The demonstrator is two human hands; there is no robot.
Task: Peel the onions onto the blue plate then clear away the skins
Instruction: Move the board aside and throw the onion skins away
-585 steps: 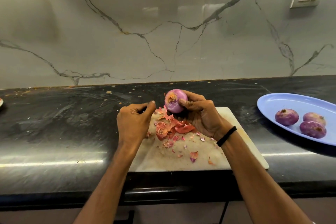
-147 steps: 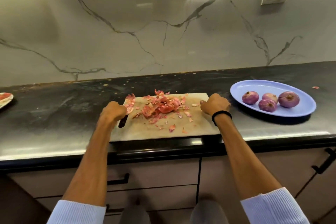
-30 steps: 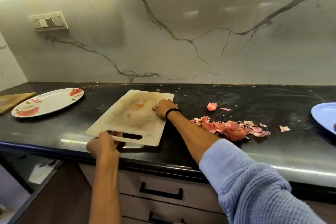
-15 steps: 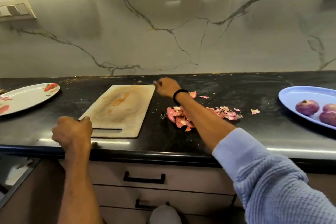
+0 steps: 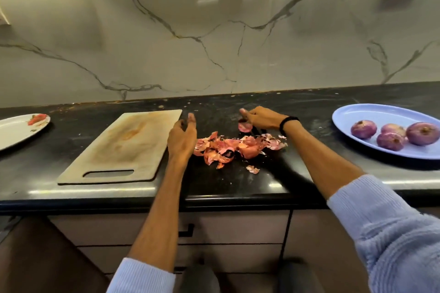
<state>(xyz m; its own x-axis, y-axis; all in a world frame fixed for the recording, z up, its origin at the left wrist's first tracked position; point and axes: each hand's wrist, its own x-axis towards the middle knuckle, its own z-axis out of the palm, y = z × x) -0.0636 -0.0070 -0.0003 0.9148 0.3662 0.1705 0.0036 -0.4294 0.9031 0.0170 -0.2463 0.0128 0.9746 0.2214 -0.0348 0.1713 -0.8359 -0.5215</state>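
Onion skins (image 5: pixel 228 147) lie heaped on the black counter (image 5: pixel 238 185), between the cutting board (image 5: pixel 123 145) and the blue plate (image 5: pixel 345 116). Four peeled onions (image 5: pixel 390 135) sit on the plate.

Left hand (image 5: pixel 182 137): open, fingers loosely curved, at the pile's left edge.

Right hand (image 5: pixel 259 119): behind the pile, fingers bent over a stray skin (image 5: pixel 244 127). Pinching or only touching, cannot tell.

Step looks like gathering. Best done by cupping both hands and sweeping inward from the outside, strays first. One scrap (image 5: pixel 252 169) lies nearer the front edge. The skins are likely light and brittle, so press gently and lift low, or bits will scatter.
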